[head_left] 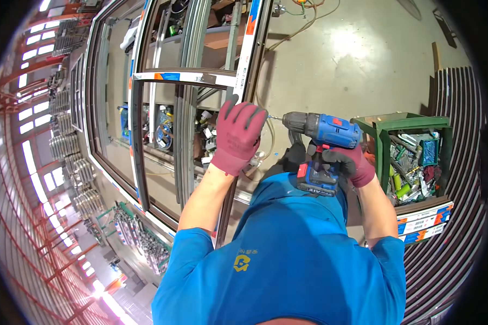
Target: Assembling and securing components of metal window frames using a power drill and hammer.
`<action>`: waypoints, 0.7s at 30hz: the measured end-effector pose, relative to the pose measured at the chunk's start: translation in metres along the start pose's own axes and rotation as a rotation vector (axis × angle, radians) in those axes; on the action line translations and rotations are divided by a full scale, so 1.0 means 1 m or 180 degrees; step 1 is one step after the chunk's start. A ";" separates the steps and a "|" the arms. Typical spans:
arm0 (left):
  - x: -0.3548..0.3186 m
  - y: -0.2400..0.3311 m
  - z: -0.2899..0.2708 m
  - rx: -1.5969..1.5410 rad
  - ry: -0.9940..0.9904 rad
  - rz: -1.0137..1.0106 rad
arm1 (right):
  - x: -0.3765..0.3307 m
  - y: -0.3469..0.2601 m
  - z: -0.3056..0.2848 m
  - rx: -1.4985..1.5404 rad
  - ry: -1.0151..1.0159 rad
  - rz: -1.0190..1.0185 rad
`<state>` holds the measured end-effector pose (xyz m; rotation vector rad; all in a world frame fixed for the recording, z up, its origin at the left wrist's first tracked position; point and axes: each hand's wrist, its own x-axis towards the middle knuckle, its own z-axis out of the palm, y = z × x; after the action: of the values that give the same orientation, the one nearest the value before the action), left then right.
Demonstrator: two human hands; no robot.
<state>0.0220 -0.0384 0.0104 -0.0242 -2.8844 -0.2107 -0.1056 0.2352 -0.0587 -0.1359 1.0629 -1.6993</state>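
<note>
My right hand [353,161], in a maroon glove with dark fingers, is closed around the handle of a blue and black cordless drill [336,130]. The drill lies level, and its thin bit [275,117] points left at my left hand [237,135]. That hand wears a matching glove and is bent over the near side rail of a brown metal window frame [250,50], its fingers close together. The bit's tip ends right by the left fingers. Whether a screw sits between them is hidden. White and blue-orange protective tape runs along the frame.
Right of me stands a green bin [412,123] of metal fittings and scraps. Long dark profiles [458,108] are stacked beyond it. Behind the frame, shelves hold hardware and grey profiles [192,49]. A hose [301,27] trails on the floor [358,70]. Racks [141,235] stand at left.
</note>
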 end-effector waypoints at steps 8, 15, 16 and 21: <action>0.016 0.022 -0.022 -0.0268 -0.0025 0.0585 | 0.018 0.009 -0.003 0.0522 -0.0101 -0.0272; 0.009 -0.059 -0.012 -0.0975 0.0003 -0.0745 | 0.048 0.042 -0.026 0.0635 0.0036 0.0287; 0.019 -0.082 -0.003 -0.1043 0.0117 -0.0838 | 0.052 0.056 -0.028 0.0399 0.0216 -0.0043; 0.071 -0.176 0.045 -0.1239 -0.1080 -0.1231 | 0.081 0.057 -0.019 0.0336 0.0190 -0.0055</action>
<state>-0.0635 -0.2064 -0.0401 0.4726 -3.0991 -0.9167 -0.1093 0.1784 -0.1424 -0.0270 1.0160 -1.7807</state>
